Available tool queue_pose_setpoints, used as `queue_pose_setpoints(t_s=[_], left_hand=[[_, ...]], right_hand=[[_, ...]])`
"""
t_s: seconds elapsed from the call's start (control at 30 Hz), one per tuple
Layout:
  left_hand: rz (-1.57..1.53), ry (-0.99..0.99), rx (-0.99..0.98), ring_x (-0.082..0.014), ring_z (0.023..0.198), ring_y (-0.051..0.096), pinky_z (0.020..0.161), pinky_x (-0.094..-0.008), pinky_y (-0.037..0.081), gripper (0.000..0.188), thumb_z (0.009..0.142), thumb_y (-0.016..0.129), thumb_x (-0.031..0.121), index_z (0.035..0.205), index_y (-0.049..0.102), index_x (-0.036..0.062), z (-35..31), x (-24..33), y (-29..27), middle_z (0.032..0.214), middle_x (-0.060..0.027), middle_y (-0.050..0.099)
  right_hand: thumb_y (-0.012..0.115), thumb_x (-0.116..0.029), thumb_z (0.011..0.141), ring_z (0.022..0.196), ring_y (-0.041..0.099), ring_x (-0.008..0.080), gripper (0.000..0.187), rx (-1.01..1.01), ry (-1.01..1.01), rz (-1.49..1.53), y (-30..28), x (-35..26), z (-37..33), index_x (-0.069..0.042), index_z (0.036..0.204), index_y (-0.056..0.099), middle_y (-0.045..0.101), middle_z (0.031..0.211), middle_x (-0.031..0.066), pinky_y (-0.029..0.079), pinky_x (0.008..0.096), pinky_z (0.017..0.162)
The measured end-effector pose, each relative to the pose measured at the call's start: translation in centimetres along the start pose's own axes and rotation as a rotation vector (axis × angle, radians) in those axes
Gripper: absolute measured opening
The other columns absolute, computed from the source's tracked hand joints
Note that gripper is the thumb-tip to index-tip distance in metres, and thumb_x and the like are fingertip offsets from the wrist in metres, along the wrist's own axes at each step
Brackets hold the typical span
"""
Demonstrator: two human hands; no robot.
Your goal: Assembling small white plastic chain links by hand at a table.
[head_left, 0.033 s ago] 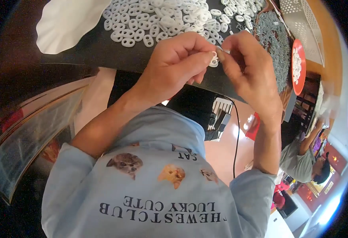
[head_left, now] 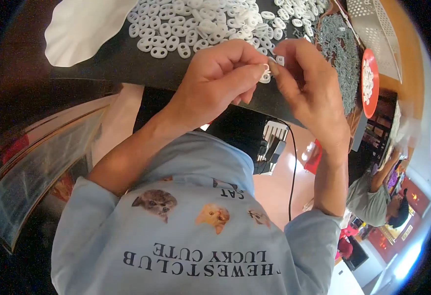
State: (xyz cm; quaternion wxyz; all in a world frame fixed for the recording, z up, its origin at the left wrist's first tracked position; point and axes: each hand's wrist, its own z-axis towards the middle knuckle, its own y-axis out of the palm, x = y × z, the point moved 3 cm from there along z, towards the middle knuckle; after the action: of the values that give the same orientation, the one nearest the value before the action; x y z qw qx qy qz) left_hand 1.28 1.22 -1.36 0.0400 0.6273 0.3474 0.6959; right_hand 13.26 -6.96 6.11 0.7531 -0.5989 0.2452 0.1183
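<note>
My left hand (head_left: 215,83) and my right hand (head_left: 309,88) meet above the near edge of a dark table (head_left: 117,64). Between their fingertips is a small white plastic piece (head_left: 265,73), pinched from both sides. Whether my right fingers also hold something else is hidden. Just beyond my hands a wide heap of white oval two-hole pieces (head_left: 210,24) lies on the table. A pile of small grey metal parts (head_left: 341,54) lies to the right of my right hand.
A white sheet (head_left: 82,24) lies at the table's far left. A red round dish (head_left: 369,81) with white pieces and a perforated metal tray (head_left: 377,29) stand at the right. A black cable (head_left: 294,167) hangs under the table. Another person (head_left: 372,196) works at lower right.
</note>
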Motion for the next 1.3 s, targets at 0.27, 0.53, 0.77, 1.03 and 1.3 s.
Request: queue_pose_setpoints(t_s=[0.27,0.53,0.77,1.03,1.3], left_hand=[[0.016,0.002,-0.032,-0.0066,0.055,0.05,0.049,-0.0195,0.038,0.018,0.092,0.048,0.011,0.1,0.057,-0.0013,0.1,0.1,-0.2,0.067,-0.0037,0.055],[-0.012,0.099,-0.022,-0.006,0.055,0.048,0.048,-0.0191,0.037,0.015,0.093,0.049,0.012,0.1,0.056,0.0013,0.2,0.0,-0.1,0.078,-0.0048,0.059],[-0.079,0.095,-0.024,-0.0045,0.052,0.042,0.044,-0.0181,0.031,0.012,0.093,0.049,0.015,0.095,0.053,0.0036,0.1,0.1,0.0,0.071,-0.002,0.052],[-0.072,0.066,-0.044,-0.0038,0.051,0.039,0.044,-0.0173,0.03,0.014,0.094,0.047,0.017,0.095,0.051,0.0039,-0.2,0.3,-0.2,0.069,-0.0015,0.051],[-0.001,0.068,-0.019,-0.0025,0.051,0.035,0.043,-0.0178,0.026,0.013,0.094,0.046,0.017,0.093,0.05,0.0038,-0.3,0.0,-0.3,0.065,0.0012,0.045]], right_hand=[[0.06,-0.001,0.08,0.061,0.051,0.021,0.009,0.031,-0.192,-0.046,0.3,0.1,-0.2,-0.002,0.088,0.056,0.05,0.074,0.0092,0.042,0.0279,0.056],[0.059,-0.008,0.088,0.067,0.044,0.0035,0.01,0.065,0.281,0.58,0.1,0.2,-1.2,0.001,0.085,0.057,0.053,0.07,-0.0027,0.038,0.0185,0.059],[0.058,-0.009,0.089,0.067,0.044,0.0032,0.01,0.084,0.306,0.659,0.7,-0.4,-1.0,0.001,0.086,0.057,0.053,0.072,-0.0033,0.038,0.0176,0.059],[0.058,-0.008,0.088,0.064,0.043,0.0029,0.009,0.049,0.303,0.611,1.3,-0.5,-1.1,0.0,0.083,0.057,0.051,0.069,-0.0033,0.037,0.0184,0.056],[0.056,-0.008,0.089,0.064,0.04,0.0042,0.012,0.047,0.291,0.487,1.6,-1.3,-0.6,-0.001,0.079,0.053,0.048,0.068,-0.0031,0.034,0.0201,0.055]])
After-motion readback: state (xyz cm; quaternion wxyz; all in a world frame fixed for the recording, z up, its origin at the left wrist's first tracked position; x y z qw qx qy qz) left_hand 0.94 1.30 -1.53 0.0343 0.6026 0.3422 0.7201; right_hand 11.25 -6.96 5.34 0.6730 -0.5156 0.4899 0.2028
